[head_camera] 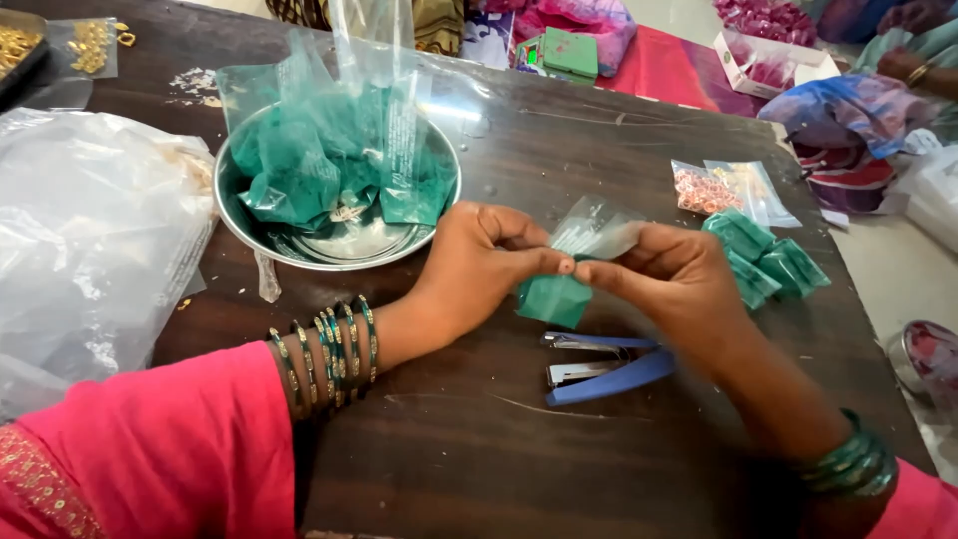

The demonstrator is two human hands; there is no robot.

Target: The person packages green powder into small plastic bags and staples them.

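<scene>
Both hands, left hand (pixel 469 269) and right hand (pixel 674 274), pinch the small green packet (pixel 555 297) closed with fingers (pixel 547 262); folding seems underway, stapling with blue stapler (pixel 604 367) likely next.

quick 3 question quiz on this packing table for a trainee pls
1. True or false: both hands hold one small plastic packet of green powder.
2. What lies on the table just below the hands? A) scissors B) blue stapler C) tape roll
3. Where are the finished green packets stacked?

Key:
1. True: left hand and right hand pinch the packet.
2. B, blue stapler.
3. Beside the right hand, green packets on the table.
</scene>
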